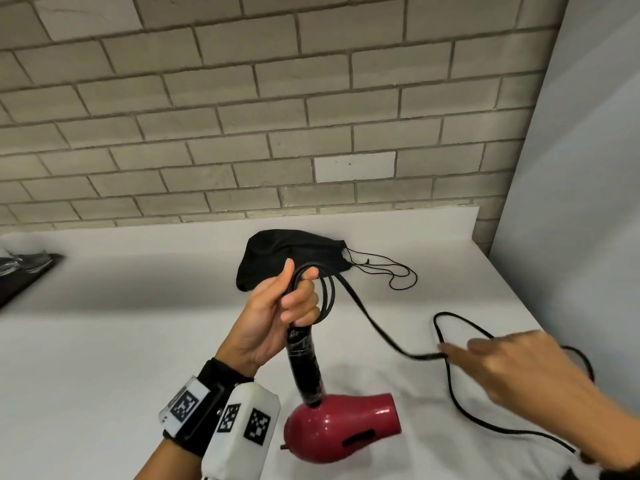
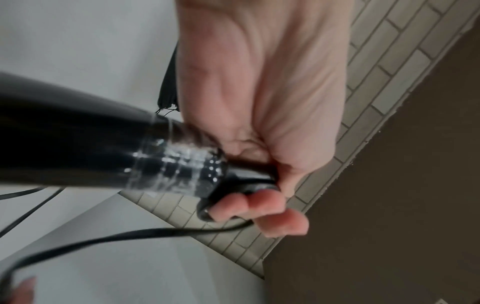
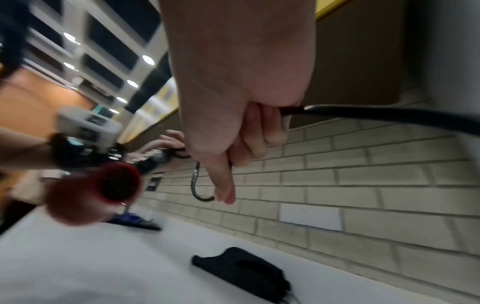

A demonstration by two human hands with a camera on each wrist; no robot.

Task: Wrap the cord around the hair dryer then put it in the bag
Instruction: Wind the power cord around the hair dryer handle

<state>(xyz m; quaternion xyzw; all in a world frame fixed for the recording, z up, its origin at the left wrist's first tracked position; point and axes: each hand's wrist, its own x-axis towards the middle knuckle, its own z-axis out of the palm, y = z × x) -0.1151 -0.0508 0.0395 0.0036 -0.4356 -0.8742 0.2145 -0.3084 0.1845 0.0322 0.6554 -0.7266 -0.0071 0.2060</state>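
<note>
**Cord partly looped at the dryer's handle, bag lying behind**

The left hand point(image 1: 277, 317) is gripping the top of the black handle of the glossy red plastic hair dryer point(image 1: 341, 431), fingers curled round it, and is also pinning a couple of loops of the thin black power cord point(image 1: 377, 327) against the handle end. The dryer is hanging handle-up, its red body sitting just above the white countertop point(image 1: 121, 341), nozzle pointing toward 3 o'clock.

From the loops the cord is running down toward 4 o'clock to the right hand point(image 1: 526, 372), which is blurred; in the right wrist view its fingers are curled round the cord, clamping it. Beyond that hand the cord is trailing in slack curves over the counter.

The black fabric drawstring bag point(image 1: 294, 254) is lying flat at 12 o'clock from the left hand, near the grey brick wall point(image 1: 242, 116), its strings spilling toward 3 o'clock.
</note>
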